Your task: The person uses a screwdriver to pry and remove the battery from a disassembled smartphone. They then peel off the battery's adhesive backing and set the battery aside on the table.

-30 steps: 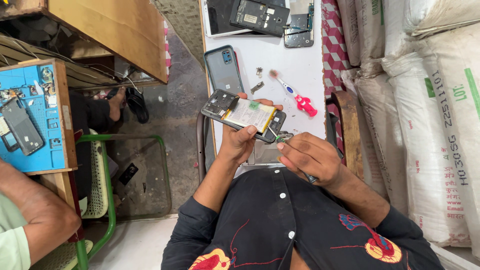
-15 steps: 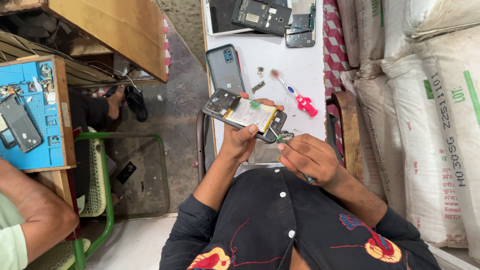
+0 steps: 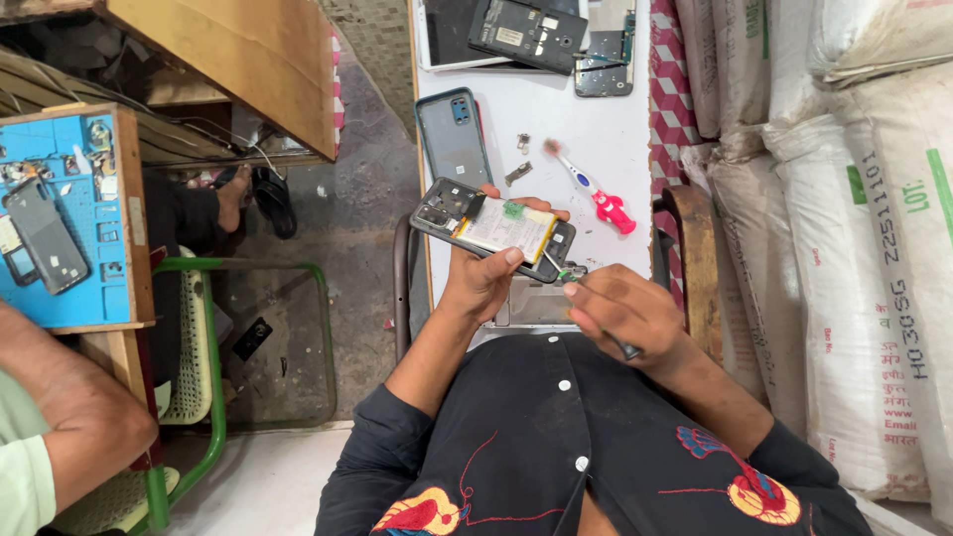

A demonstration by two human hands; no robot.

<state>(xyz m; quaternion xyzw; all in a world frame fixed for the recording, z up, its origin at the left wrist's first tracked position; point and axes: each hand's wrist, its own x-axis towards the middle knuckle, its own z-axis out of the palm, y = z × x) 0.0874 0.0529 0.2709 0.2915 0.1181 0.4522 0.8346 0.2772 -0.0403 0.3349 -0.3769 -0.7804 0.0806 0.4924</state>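
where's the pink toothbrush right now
In the head view, the pink toothbrush lies on the white table, just beyond and right of the opened phone held in the left hand, with the grey back cover to its left.

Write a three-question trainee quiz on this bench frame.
1. True or false: the left hand holds the opened phone above the white table.
2. Which lies beside the pink toothbrush? A) loose grey back cover B) a kettle C) a hammer
3. What does the right hand hold at the phone's edge?

Key: 1 true; 2 A; 3 a thin tool, its tip at the phone.
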